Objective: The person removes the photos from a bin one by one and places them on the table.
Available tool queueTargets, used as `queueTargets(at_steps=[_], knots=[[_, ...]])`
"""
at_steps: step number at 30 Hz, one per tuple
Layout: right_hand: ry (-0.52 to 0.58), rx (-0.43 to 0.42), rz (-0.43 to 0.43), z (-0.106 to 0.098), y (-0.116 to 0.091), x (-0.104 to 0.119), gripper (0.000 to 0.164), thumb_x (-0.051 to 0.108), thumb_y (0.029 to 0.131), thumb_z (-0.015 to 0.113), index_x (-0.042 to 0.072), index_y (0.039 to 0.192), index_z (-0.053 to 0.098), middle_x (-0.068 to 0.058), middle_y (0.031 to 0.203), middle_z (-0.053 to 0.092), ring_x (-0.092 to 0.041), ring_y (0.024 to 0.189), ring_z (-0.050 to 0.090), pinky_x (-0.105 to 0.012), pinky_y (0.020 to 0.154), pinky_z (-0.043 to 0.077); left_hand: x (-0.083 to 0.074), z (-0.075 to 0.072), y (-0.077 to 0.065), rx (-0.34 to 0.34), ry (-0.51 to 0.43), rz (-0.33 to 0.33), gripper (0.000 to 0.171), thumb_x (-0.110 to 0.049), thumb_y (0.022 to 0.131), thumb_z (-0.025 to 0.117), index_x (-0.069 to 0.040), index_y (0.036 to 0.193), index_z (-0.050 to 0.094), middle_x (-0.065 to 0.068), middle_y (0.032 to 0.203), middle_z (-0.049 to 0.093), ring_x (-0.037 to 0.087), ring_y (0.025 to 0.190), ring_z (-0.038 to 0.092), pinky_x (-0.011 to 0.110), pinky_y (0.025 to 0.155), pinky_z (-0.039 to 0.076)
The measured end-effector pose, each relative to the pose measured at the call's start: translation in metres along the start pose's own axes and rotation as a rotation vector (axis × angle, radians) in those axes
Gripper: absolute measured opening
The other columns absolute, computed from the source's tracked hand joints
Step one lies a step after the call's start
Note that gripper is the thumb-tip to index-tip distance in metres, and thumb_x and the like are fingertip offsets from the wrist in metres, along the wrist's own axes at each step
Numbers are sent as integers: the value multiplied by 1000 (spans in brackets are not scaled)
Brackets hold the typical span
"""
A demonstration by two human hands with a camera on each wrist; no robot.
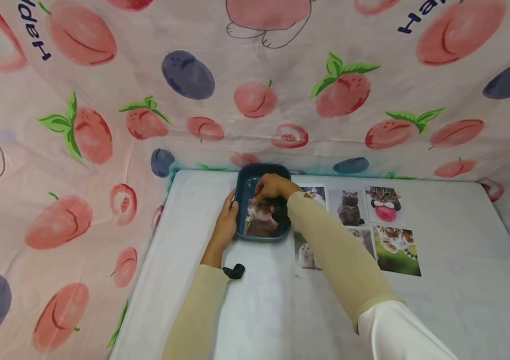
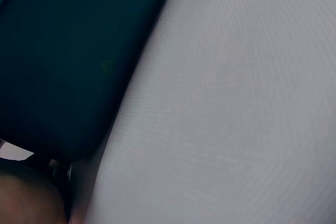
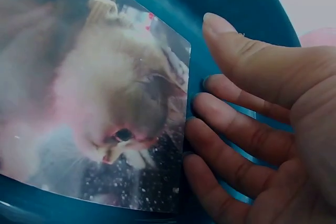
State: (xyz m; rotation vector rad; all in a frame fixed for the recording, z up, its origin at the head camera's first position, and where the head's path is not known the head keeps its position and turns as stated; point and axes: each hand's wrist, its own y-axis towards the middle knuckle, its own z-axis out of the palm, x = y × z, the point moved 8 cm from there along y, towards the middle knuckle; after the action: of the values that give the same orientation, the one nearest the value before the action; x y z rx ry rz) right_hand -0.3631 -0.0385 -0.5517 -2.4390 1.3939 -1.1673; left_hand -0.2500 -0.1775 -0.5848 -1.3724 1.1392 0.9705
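A dark teal plastic tray (image 1: 264,238) stands on the white table near its back edge. My left hand (image 1: 225,222) rests against the tray's left side, fingers extended along the outer wall. In the left wrist view the tray's outer wall (image 2: 73,61) fills the upper left. My right hand (image 1: 273,186) reaches into the tray. A glossy animal photo (image 3: 115,87) lies inside it, showing a pale furry animal. In the right wrist view the right hand (image 3: 262,124) has loosely bent fingers close to the photo's edge, thumb apart, pinching nothing.
Right of the tray, several animal photos lie in two rows, including a grey cat (image 1: 350,209) and a tiger cub (image 1: 396,250); the right forearm covers some. A fruit-patterned cloth (image 1: 246,135) hangs behind and left of the table (image 1: 462,280).
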Motion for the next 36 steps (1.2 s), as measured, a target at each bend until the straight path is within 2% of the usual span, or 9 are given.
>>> queueTargets(at_steps=[7,12,16,23,31,36], knots=[[31,29,-3,2,0,0,27,31,90,80,10,106,79,-4,102,77,-16,91,67,-32,87,56,0,-1,-1,-1,-4,-14,50,-44,111,35,-41,161,26,9,164,35,30,145,40,53,121,31],[78,75,-71,5,-2,3,20,19,91,77,8,107,79,-4,101,77,-12,87,64,-27,83,53,1,-1,-1,-10,3,-18,50,-42,112,35,-40,161,27,9,164,35,30,146,38,53,122,29],[105,110,-116,6,-4,8,22,11,92,73,9,113,78,-5,105,77,-11,88,63,-24,81,52,1,-2,-1,-13,11,-13,49,-38,112,35,-39,161,27,9,165,33,30,148,35,54,123,27],[149,136,-104,7,-8,9,30,9,92,73,10,122,75,-9,108,78,-12,87,67,-24,76,54,0,-2,1,-9,35,-6,50,-38,112,35,-38,162,26,8,168,27,30,155,25,55,125,21],[127,81,-167,0,-9,11,24,11,92,74,8,116,77,-7,107,78,-11,92,68,-25,82,55,-1,-1,1,-8,39,2,53,-40,112,35,-33,163,25,7,168,27,30,155,25,55,125,20],[167,45,-157,-10,-16,14,23,10,92,75,9,115,77,-7,103,78,-12,89,69,-25,78,54,-2,-1,1,-8,47,9,53,-42,112,34,-33,163,24,5,169,25,29,156,21,56,126,19]])
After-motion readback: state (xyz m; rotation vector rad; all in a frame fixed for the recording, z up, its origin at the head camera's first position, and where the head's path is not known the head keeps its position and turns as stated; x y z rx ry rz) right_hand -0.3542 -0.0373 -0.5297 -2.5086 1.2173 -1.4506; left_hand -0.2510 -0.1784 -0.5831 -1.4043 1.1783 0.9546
